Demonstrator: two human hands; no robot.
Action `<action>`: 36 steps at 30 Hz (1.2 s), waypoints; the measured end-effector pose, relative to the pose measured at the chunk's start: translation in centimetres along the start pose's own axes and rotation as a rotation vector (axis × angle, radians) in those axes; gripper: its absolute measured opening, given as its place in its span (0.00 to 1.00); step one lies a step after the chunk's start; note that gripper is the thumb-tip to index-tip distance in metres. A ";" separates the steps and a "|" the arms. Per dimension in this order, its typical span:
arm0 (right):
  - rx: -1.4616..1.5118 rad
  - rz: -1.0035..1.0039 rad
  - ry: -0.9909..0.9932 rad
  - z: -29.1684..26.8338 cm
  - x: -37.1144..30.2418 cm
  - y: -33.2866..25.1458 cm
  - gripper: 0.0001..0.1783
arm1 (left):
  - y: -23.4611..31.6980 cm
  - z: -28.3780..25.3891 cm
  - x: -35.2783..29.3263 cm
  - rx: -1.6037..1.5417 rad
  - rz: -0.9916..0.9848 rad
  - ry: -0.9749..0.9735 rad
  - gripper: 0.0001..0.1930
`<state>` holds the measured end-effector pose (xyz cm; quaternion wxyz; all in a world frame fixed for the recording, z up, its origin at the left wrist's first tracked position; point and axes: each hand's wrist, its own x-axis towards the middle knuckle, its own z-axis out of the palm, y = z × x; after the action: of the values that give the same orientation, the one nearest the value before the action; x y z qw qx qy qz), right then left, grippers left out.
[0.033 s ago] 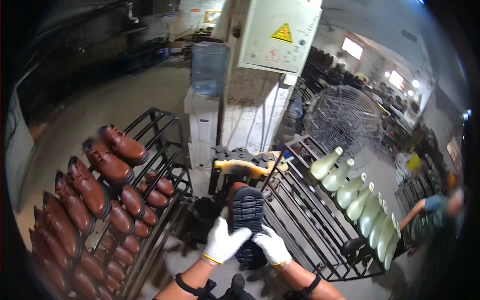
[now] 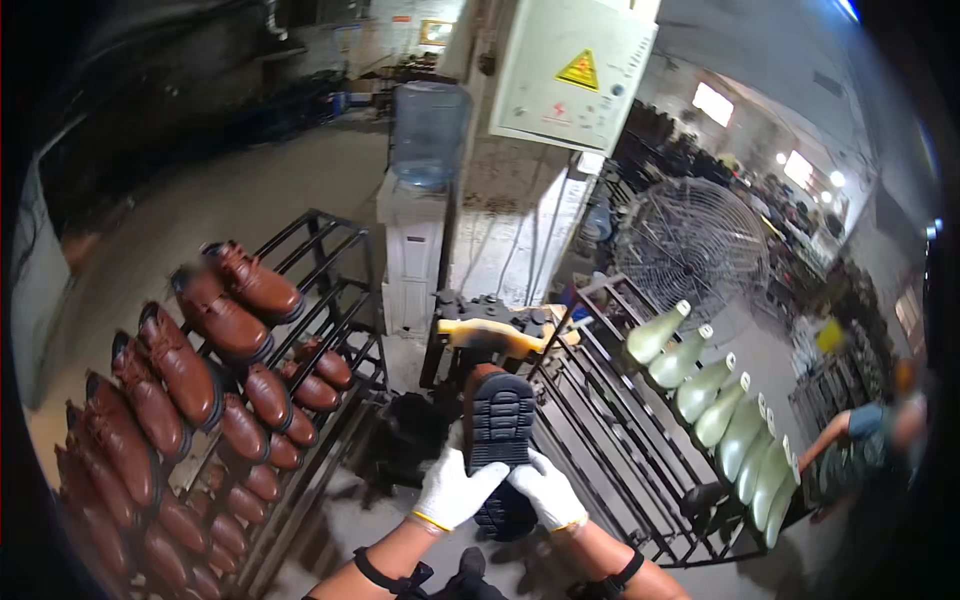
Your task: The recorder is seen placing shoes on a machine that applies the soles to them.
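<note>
A brown leather shoe (image 2: pixel 476 395) is held sole up in front of me, its toe end pointing away. Its ridged black sole (image 2: pixel 503 412) faces me. My left hand (image 2: pixel 455 490), in a white knit glove, grips the left side with its thumb laid across the sole's middle. On the other side my right hand (image 2: pixel 548 492), gloved alike, is closed round the shoe, thumb on the sole too. The fingers underneath are hidden. Just beyond the toe stands a machine with a yellow padded front (image 2: pixel 490 335).
At left, a black metal rack (image 2: pixel 310 240) bears several brown lace-up shoes (image 2: pixel 185 365). At right, another rack (image 2: pixel 600 430) carries several pale green shoe lasts (image 2: pixel 700 385). Ahead are a water dispenser (image 2: pixel 412 260), an electrical box (image 2: pixel 570 75) and a large fan (image 2: pixel 690 240). A person (image 2: pixel 860 440) is far right.
My thumbs have come closer together across the sole's middle. The surroundings sit slightly further right in the view. Both hands keep hold of the shoe.
</note>
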<state>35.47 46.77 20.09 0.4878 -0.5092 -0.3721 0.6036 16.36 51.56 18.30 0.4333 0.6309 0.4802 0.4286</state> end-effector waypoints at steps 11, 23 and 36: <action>0.030 0.115 0.053 3.0 2.8 -0.2 0.21 | -2.5 -1.2 -0.2 -0.018 -0.053 -0.086 0.55; -1.863 -0.009 0.105 14.8 8.1 -16.5 0.39 | 1.5 2.9 -1.2 -0.082 -0.353 0.014 0.59; -1.955 -0.044 0.376 14.5 8.4 -12.3 0.30 | -1.2 2.8 -2.6 -0.178 -0.184 0.016 0.60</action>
<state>23.84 58.65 32.60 -0.0840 -0.7676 -0.6317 -0.0681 18.33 48.78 16.12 0.5211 0.5397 0.4997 0.4329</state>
